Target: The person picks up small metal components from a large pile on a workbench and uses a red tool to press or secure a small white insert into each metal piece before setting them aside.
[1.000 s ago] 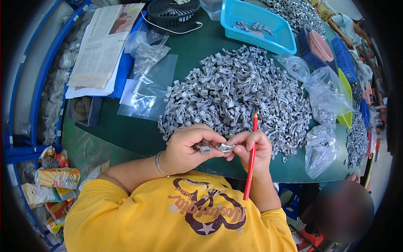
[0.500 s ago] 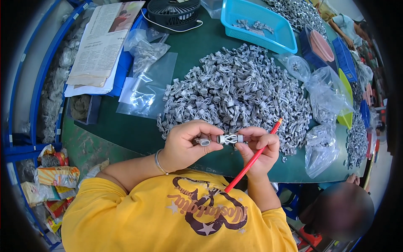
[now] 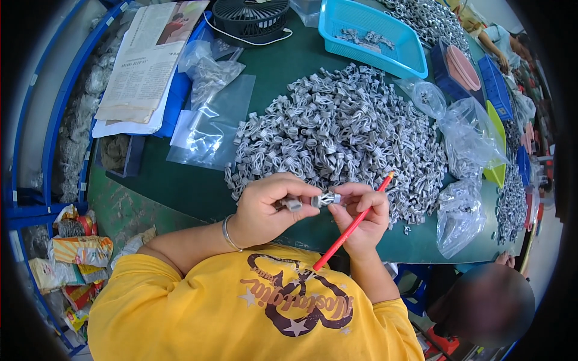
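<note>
- The right hand [image 3: 364, 222] is narrowly pinching a grey looped metal link [image 3: 327, 199] between both hands and carrying a slim red pencil [image 3: 354, 228], whose swing could be jarring it
- The left hand [image 3: 268, 201] is pinching the link's other end and cupping a second grey metal piece [image 3: 293, 205], which loosening fingers could be dropping
- A broad grey heap of metal links [image 3: 343, 132] is lying just beyond, where fallen pieces could be vanishing
- Clear plastic bags [image 3: 465, 207] are crowding its right side
- A light-blue plastic basket [image 3: 373, 59] is standing behind it

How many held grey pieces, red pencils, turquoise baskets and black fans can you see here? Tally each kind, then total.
Held grey pieces: 2 visible
Red pencil: 1
Turquoise basket: 1
Black fan: 1
Total: 5
</note>
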A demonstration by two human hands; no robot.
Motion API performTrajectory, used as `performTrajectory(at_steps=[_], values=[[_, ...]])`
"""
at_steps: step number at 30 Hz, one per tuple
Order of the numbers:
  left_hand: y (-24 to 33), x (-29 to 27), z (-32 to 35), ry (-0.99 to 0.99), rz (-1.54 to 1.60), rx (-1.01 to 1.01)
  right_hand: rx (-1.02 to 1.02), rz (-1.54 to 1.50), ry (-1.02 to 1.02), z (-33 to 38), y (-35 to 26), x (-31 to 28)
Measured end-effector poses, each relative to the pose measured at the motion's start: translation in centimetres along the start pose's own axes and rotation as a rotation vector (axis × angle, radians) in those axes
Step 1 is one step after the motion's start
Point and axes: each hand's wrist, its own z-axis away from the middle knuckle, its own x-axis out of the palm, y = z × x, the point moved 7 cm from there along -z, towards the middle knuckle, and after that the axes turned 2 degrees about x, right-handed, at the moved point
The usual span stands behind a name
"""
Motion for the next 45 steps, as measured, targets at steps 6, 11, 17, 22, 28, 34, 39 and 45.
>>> performTrajectory(at_steps=[6,11,17,22,28,34,39,45], values=[[-3.5,0.9,0.9,-0.119,0.219,-0.421,-0.201,0.109,-0.012,-0.2,-2.3,0.4],[-5.1,2.0,1.9,-0.025,0.778,-0.87,-0.346,0.303,-0.086,-0.9,-4.0,0.7],[-6.9,1.3,2.4,0.021,0.827,-0.791,-0.215,0.665,-0.147,-1.7,-3.0,-1.6],[-4.9,0.6,1.5,-0.033,0.424,-0.651,-0.36,1.213,-0.442,-1.0,-2.6,2.5],[-3.7,0.5,0.7,-0.126,0.038,-0.388,-0.168,0.514,-0.121,-1.7,-2.8,-0.4],[-3.2,1.2,0.4,-0.195,-0.002,-0.28,-0.166,0.222,-0.088,-1.2,-2.6,0.1],[-2.1,0.5,0.0,-0.112,-0.039,-0.271,-0.127,0.225,-0.182,-0.8,-2.0,0.6],[-0.7,0.0,-0.2,-0.063,-0.201,-0.022,0.154,-0.193,0.035,-0.7,-1.3,-0.3]])
